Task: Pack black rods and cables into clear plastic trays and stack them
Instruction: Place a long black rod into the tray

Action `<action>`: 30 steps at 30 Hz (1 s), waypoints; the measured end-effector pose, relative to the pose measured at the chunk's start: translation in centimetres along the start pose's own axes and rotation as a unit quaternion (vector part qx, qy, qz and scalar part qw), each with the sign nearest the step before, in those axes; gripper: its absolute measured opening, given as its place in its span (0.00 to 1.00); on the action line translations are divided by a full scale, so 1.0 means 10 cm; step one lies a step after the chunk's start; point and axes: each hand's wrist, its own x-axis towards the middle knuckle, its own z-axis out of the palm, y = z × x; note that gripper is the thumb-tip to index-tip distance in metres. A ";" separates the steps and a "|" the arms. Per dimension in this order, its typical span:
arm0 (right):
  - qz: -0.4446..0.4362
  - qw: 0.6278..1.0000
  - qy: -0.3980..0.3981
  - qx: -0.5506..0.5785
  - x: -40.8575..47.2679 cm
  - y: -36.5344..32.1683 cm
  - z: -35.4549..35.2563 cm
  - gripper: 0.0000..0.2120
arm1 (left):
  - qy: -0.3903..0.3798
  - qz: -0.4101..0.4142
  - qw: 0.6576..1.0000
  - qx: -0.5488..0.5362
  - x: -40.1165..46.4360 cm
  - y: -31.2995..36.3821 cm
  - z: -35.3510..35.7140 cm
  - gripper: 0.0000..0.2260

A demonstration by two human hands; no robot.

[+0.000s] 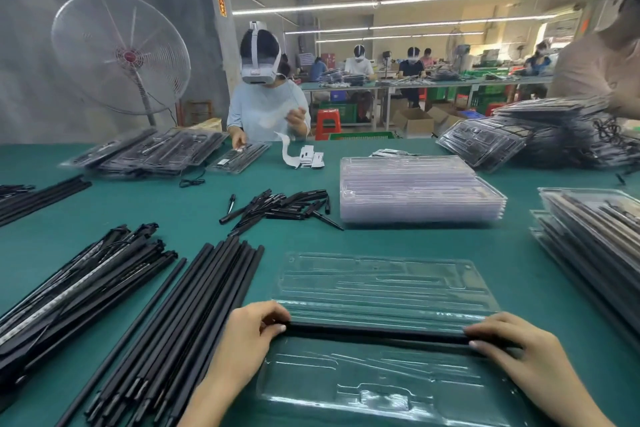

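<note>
Both hands rest on one black rod that lies crosswise in the open clear plastic tray on the green tabletop. The left hand has its fingers curled over the rod's left end, the fingertips bent down onto it at the tray's left edge. The right hand lies flatter over the rod's right end, its fingers stretched along the rod and pressing on it, one fingertip at the rod's near side. The rod runs straight between the two hands, across the fold between the tray's far half and near half.

Just left of the left hand lies a bundle of long black rods, pointing away from the person. Further left is a heap of black rods with cables wound on them. Beyond the hands, past the tray's far edge, lies a loose pile of short black pieces, and to the right of that a stack of empty clear trays. Right of the right hand, at the tabletop's edge, stand stacks of filled trays. Across the tabletop a person in a headset handles a strip of labels.
</note>
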 end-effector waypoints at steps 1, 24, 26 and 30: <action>-0.005 1.000 0.006 -0.006 0.00 0.00 0.01 0.15 | 0.001 0.020 0.999 0.032 0.01 -0.01 0.02 0.09; -0.042 0.990 -0.021 -0.130 0.01 0.15 0.08 0.19 | -0.012 0.089 0.987 0.131 0.17 -0.09 0.10 0.10; -0.053 0.988 -0.020 -0.143 -0.01 0.13 0.07 0.19 | -0.022 0.099 0.983 0.155 0.14 -0.09 0.11 0.11; -0.041 0.986 -0.041 -0.156 0.02 0.14 0.08 0.17 | -0.060 0.079 0.983 0.151 0.20 -0.08 0.06 0.09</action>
